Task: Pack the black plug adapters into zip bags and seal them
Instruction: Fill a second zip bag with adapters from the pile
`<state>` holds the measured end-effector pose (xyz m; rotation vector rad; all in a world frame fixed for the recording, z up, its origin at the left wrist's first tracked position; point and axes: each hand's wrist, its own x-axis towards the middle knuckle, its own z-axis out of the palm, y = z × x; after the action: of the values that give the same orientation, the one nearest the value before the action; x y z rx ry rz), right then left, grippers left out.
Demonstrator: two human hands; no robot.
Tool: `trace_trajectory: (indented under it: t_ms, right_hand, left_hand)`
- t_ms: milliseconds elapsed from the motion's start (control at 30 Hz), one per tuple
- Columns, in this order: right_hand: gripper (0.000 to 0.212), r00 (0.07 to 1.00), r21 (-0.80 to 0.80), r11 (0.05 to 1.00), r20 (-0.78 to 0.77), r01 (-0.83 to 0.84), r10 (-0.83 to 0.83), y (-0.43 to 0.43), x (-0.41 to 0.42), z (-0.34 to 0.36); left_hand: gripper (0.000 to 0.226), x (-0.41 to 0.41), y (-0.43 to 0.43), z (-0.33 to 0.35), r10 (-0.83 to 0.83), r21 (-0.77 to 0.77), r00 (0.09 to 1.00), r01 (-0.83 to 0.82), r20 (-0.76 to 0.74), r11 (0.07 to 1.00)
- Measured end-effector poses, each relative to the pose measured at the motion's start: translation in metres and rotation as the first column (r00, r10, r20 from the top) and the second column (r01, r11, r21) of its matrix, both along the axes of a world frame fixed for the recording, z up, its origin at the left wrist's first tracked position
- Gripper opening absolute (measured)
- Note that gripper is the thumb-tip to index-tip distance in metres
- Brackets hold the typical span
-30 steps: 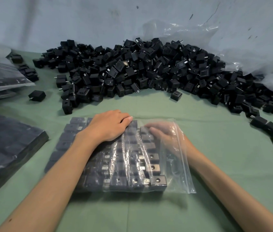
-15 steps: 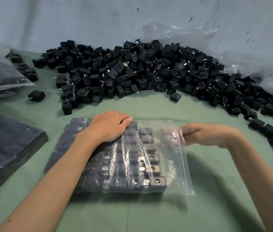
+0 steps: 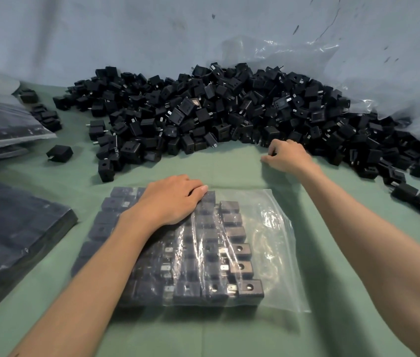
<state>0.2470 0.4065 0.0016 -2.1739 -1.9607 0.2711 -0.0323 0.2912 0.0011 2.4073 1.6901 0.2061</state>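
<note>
**Half-filled bag under the left palm, right hand at the heap**

The zip bag (image 3: 268, 228) lies flat on the green table cover (image 3: 229, 168), near the person and in the middle of the view. It is clear and crinkled, with glare on top. Its longer side seems to run left to right. The black plug adapters (image 3: 232, 220) fill the left and middle in tidy columns that run away from the person, while the right strip holds none. They are small dark cubes. Those in the rightmost column show a round hole on the upper face, and silver tabs show beside them.

The left hand (image 3: 170, 202) rests palm down on the bag's far left part, fingers straight and together, gripping nothing.

The right hand (image 3: 287, 157) is well beyond the bag, at the near edge of the loose heap of adapters (image 3: 229, 112). Its fingers are curled down — whether they hold an adapter cannot be told.

Filled bags (image 3: 5, 228) lie stacked at the left.
</note>
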Motion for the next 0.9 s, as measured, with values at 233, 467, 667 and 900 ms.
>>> trace_trajectory:
  t_ms: [233, 467, 667, 900]
  right_hand:
    - [0.018, 0.886, 0.206, 0.972, -0.464, 0.114, -0.006, -0.041, 0.011, 0.005]
    - [0.014, 0.625, 0.004, 0.961, -0.758, -0.278, 0.184, -0.14, 0.039, 0.029]
    - [0.023, 0.615, -0.19, 0.811, -0.749, -0.554, 0.246, -0.167, 0.023, 0.024]
    - [0.028, 0.475, 0.181, 0.934, -0.821, -0.309, 0.316, -0.173, -0.017, -0.001]
  left_hand:
    - [0.044, 0.001, -0.002, 0.002, -0.013, 0.001, 1.0, 0.013, -0.004, 1.0]
    - [0.04, 0.003, -0.004, 0.005, -0.024, 0.004, 1.0, 0.025, -0.006, 1.0]
    - [0.037, 0.004, -0.005, 0.011, -0.044, -0.033, 0.999, 0.044, 0.006, 0.999]
    - [0.039, 0.025, -0.011, 0.019, -0.131, -0.11, 0.989, 0.138, 0.067, 0.984]
